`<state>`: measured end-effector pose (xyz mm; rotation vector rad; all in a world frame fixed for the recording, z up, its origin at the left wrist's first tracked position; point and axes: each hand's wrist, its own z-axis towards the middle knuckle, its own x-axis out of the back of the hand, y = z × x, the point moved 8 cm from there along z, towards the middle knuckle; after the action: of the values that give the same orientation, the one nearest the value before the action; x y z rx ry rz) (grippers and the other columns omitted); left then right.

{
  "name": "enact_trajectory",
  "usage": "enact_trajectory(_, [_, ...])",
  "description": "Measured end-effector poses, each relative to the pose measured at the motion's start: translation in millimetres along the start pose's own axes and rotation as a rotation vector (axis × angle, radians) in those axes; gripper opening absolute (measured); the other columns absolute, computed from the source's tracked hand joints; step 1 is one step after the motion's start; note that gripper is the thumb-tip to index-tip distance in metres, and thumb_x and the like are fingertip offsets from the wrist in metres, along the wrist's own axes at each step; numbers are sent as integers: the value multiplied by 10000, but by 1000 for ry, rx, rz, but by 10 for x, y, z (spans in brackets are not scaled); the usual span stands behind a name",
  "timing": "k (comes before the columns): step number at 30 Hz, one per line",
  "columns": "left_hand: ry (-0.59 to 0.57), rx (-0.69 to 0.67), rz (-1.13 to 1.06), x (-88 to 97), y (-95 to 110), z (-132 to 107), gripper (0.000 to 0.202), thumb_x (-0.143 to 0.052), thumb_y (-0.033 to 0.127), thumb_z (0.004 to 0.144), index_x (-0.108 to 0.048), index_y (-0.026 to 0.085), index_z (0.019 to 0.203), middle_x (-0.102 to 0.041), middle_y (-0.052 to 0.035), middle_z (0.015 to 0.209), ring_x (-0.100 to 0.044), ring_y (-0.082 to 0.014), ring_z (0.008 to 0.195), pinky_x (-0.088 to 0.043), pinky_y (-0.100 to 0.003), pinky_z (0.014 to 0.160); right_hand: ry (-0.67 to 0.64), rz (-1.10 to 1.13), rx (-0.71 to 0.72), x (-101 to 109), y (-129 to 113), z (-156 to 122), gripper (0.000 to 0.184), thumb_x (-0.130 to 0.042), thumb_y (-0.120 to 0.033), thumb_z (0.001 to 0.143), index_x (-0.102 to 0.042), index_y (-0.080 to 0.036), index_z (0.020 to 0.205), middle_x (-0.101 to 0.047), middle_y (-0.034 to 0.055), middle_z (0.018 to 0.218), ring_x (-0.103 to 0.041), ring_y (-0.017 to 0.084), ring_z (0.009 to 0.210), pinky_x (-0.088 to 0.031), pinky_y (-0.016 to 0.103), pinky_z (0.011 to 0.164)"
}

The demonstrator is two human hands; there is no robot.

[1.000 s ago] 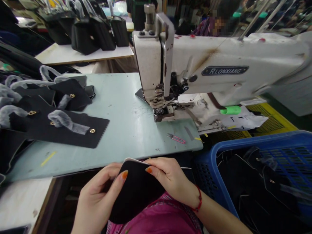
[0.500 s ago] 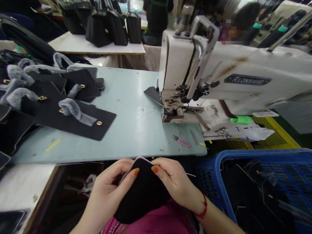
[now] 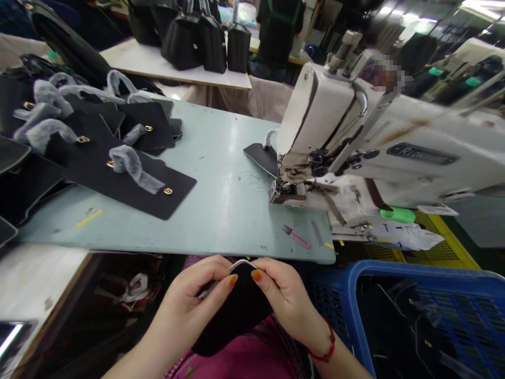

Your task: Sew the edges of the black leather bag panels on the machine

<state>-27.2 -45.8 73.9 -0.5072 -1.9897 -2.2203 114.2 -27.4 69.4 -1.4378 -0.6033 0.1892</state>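
Between my two hands is a black leather-like bag panel [image 3: 236, 308] with a pale strip along its upper edge, held over my lap at the table's front edge. My left hand [image 3: 193, 297] pinches the panel left of its rounded corner, thumb on the near face. On the other side of that corner, my right hand [image 3: 282, 289] pinches the edge in the same way. The fingers behind the panel are partly hidden. Beyond my hands, pink-handled thread snips [image 3: 296, 237] lie on the pale green table [image 3: 221, 210].
At the right stands an industrial sewing machine [image 3: 347, 137], with a black piece [image 3: 262, 158] behind its head. Black panels with wrapped handles [image 3: 138, 179] pile up at the left. A blue basket [image 3: 355, 295] holds more panels. Finished black bags [image 3: 181, 45] stand behind, near a person [image 3: 278, 37].
The view has tilted and shifted, so the machine appears further right and leaning. Both hands keep their pinch on the panel, whose corner looks slightly more curved between them.
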Motion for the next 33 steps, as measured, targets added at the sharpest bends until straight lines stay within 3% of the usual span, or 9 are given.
enact_trajectory(10, [-11,-153,83,-80,148,-23,169,-512,109,914,-614,194,811,-660,3,772,-655,-105,771,-513,-169,722,102,76,177,16,-174,47,192,-594,-193,948,-741,-247,1059,-696,13,896,-618,126,816,-462,221,746])
enact_trajectory(17, [-7,-165,126,-101,144,-32,162,-511,112,917,-611,197,822,-668,5,809,-652,-92,768,-506,-149,727,204,62,175,21,-148,39,134,-608,-174,925,-741,-188,915,-672,20,790,-595,121,729,-449,237,694])
enact_trajectory(21, [-22,-101,115,-112,30,-62,133,-520,145,922,-619,207,858,-682,8,826,-651,-95,750,-505,-152,703,255,19,161,20,-118,23,136,-612,-188,915,-722,-158,841,-647,22,744,-574,116,694,-433,237,656])
enact_trajectory(25, [-27,20,70,-64,-152,-45,80,-565,220,917,-627,213,966,-689,3,841,-663,-119,756,-520,-171,688,241,-3,161,2,-124,39,157,-612,-209,922,-721,-152,825,-634,18,719,-563,114,677,-426,235,644])
enact_trajectory(29, [-127,-65,83,-92,-90,-14,166,-519,219,944,-684,226,940,-690,-6,844,-670,-143,842,-515,-189,742,171,-2,157,-13,-161,101,194,-581,-242,956,-727,-156,864,-645,21,756,-572,113,714,-431,230,676])
enact_trajectory(33, [9,-97,179,8,-46,-16,191,-525,201,934,-706,214,877,-679,-9,782,-652,-142,748,-502,-201,685,98,-16,154,31,-141,156,240,-560,-297,976,-722,-161,864,-624,15,749,-560,109,706,-419,222,661])
